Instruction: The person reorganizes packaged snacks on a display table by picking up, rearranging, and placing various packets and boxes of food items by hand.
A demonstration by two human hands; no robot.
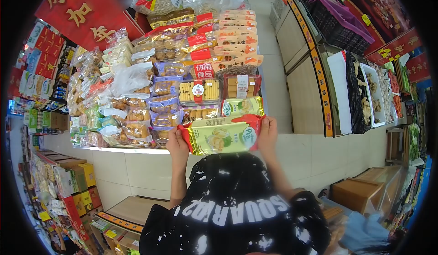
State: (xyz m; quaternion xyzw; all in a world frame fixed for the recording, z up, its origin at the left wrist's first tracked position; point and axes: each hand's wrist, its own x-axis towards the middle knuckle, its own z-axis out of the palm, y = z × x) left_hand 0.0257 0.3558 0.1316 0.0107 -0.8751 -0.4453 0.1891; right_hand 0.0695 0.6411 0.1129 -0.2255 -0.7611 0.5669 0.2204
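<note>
Red banner [89, 15] upper left, dark crate [332, 27] upper right.

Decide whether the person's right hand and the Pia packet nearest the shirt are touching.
Touching: the head view shows the right hand gripping the Pia packet at its red right end.

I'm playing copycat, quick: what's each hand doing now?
Left hand: closed, holding one end of the green-and-red packet.
Right hand: closed, holding its other end.

A grocery shop; rows of packaged snacks [165, 86]; red banner [89, 11]; stacked cartons [87, 174]
</note>
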